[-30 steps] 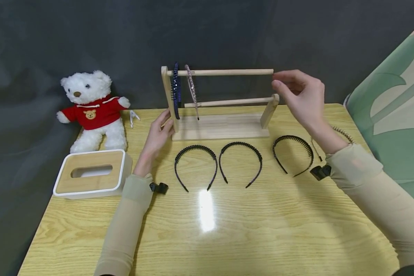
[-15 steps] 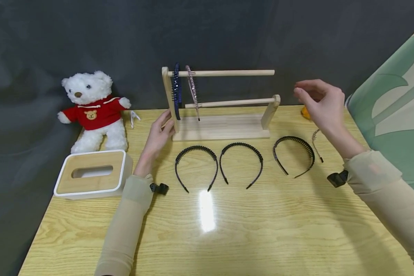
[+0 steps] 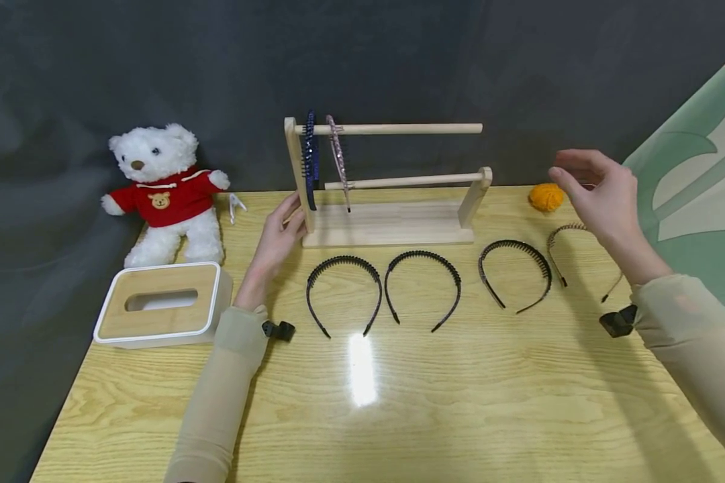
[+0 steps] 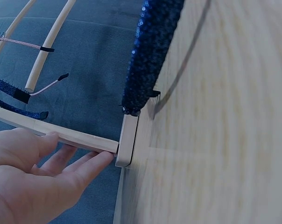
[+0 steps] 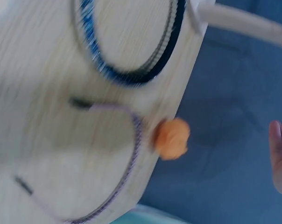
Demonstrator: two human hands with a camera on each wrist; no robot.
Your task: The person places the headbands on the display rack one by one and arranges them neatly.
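Note:
My left hand [image 3: 278, 228] holds the left upright of a wooden headband rack [image 3: 393, 231]; in the left wrist view the thumb lies on one side of the upright [image 4: 80, 137] and the fingers on the other. From the rack's upper rod hang dark blue glittery headband hoops [image 3: 310, 161] and a pink headband [image 3: 336, 151]. My right hand [image 3: 607, 198] is in the air at the right, holding nothing, fingers loosely bent. Below it lies a thin pinkish headband [image 3: 552, 245], partly hidden by the wrist. Three dark toothed headbands, left [image 3: 344, 260], middle [image 3: 423, 254] and right [image 3: 519, 247], lie before the rack.
An orange yarn ball [image 3: 546, 197] sits near the table's back edge. At left, a white teddy bear [image 3: 163, 194] in a red hoodie sits behind a tissue box [image 3: 157, 329], with a small white clip [image 3: 235, 206] beside it. A dark curtain [image 3: 393, 60] hangs behind.
My right hand has moved right and slightly down, away from the upper rod's end, uncovering the orange yarn ball and more of the pinkish headband. My left hand stays on the upright.

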